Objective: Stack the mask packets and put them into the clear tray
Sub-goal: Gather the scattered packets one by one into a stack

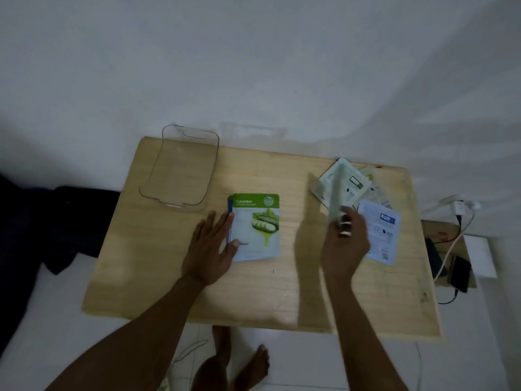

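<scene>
A green-and-white cucumber mask packet (pixel 255 227) lies face up mid-table on top of another packet whose blue edge shows at its left. My left hand (pixel 211 246) rests flat, fingers spread, against the left side of that small stack. My right hand (pixel 345 244) pinches a pale green packet (pixel 335 198), lifted and blurred, above the table's right part. A pale blue packet (pixel 380 231) lies face down just right of that hand. Several more packets (pixel 344 180) lie in a loose pile behind. The clear tray (pixel 180 167) stands at the table's back left, with nothing visible inside.
The wooden table (pixel 253 292) stands against a white wall. Right of it are a charger, cables and a dark phone (pixel 461 273) on a low surface. Dark cloth (pixel 56 221) lies to the left. Bare feet (pixel 239 365) show below the table's near edge.
</scene>
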